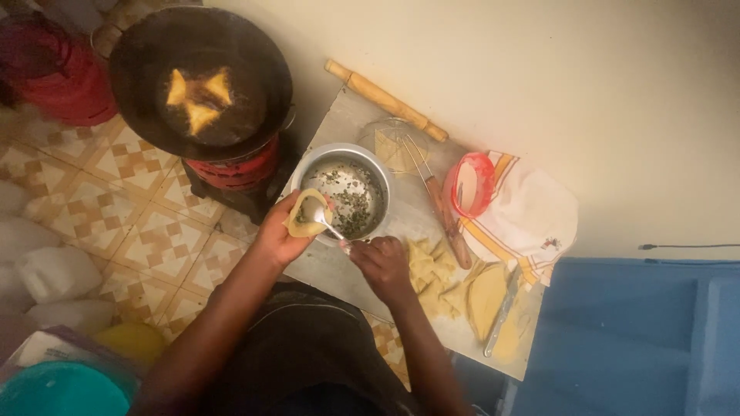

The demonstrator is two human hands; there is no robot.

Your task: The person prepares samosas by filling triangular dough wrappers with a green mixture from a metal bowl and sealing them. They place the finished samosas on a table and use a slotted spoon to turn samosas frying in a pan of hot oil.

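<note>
Cupped in the left hand (279,235), a folded pale dough pocket (307,216) is held over the near rim of the round metal pot of dark green-flecked filling (351,192); a small metal spoon (327,223) is pinched by the right hand (382,262), its bowl inside the pocket; filling could be spilled if the cone were squeezed or tilted; the black frying pan of hot oil (202,77) lies close on the left; little room is left between the pot and the pile of cut pastry pieces (428,273), and the pale board's edge (324,273) is near.
</note>
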